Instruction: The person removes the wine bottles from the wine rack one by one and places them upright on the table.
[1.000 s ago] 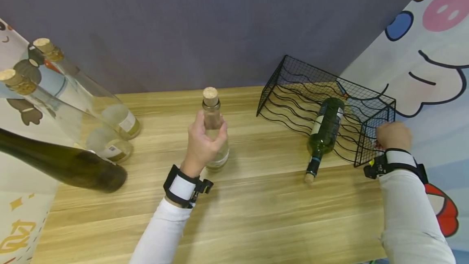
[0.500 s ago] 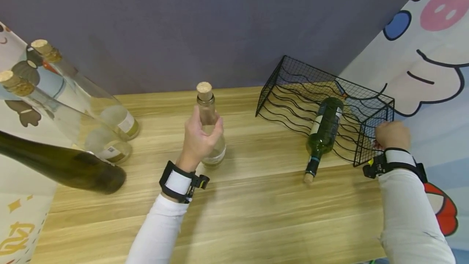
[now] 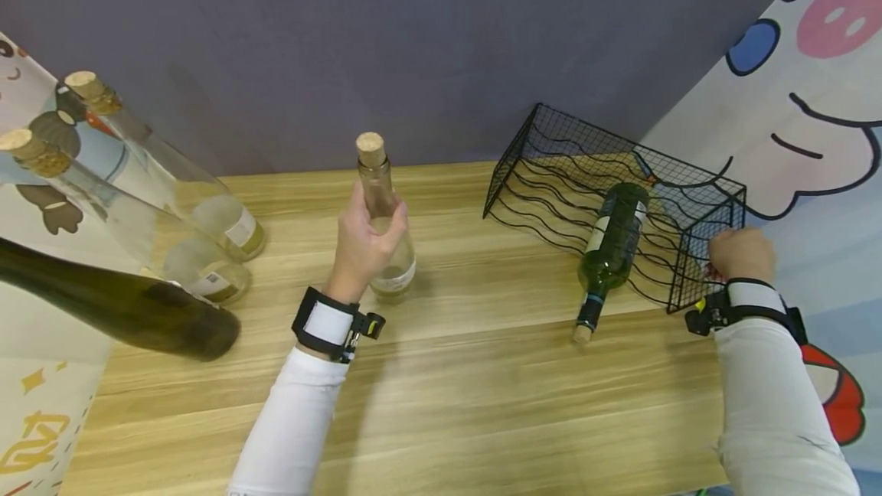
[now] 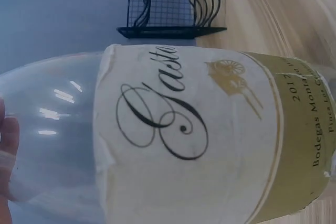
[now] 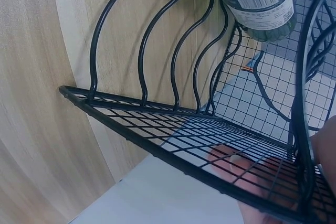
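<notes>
My left hand [image 3: 368, 239] grips a clear glass wine bottle [image 3: 393, 270] around its neck and shoulder. A cork [image 3: 370, 145] tops this bottle, which leans slightly. Its white and gold label [image 4: 184, 129] fills much of the left wrist view. At the right, my right hand [image 3: 743, 255] holds the end panel of a black wire wine rack [image 3: 689, 266]. Through the mesh in the right wrist view, its fingers [image 5: 231, 163] show on the outer side. A dark green corked wine bottle [image 3: 613, 232] lies in the rack, neck toward me.
On the left side of the wooden table [image 3: 482, 412] stand two clear corked bottles [image 3: 237, 228] [image 3: 213, 282] and a dark olive bottle [image 3: 158, 320]. A grey-blue panel [image 3: 413, 37] rises behind the table. A cartoon-printed sheet [image 3: 813, 159] hangs at the right.
My left hand has shifted left and slightly away from me, carrying the clear wine bottle with it. The right hand, the rack and the green bottle stay put.
</notes>
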Available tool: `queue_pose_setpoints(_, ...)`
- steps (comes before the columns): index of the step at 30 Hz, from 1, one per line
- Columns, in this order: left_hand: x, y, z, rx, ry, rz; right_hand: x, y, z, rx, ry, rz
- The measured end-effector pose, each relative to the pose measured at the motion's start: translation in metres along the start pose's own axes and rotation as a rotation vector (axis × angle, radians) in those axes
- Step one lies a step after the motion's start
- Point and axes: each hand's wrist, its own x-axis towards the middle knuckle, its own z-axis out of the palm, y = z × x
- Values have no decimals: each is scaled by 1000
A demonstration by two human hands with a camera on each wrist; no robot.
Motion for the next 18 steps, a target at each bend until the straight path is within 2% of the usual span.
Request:
queue_pose_setpoints(7,5,-8,-6,-12,-21,-58,2,2,-2,-61,-23,-41)
queue_pose_setpoints(18,11,-13,-10,-15,-14,-73,0,-1,-1,-39,-19,3)
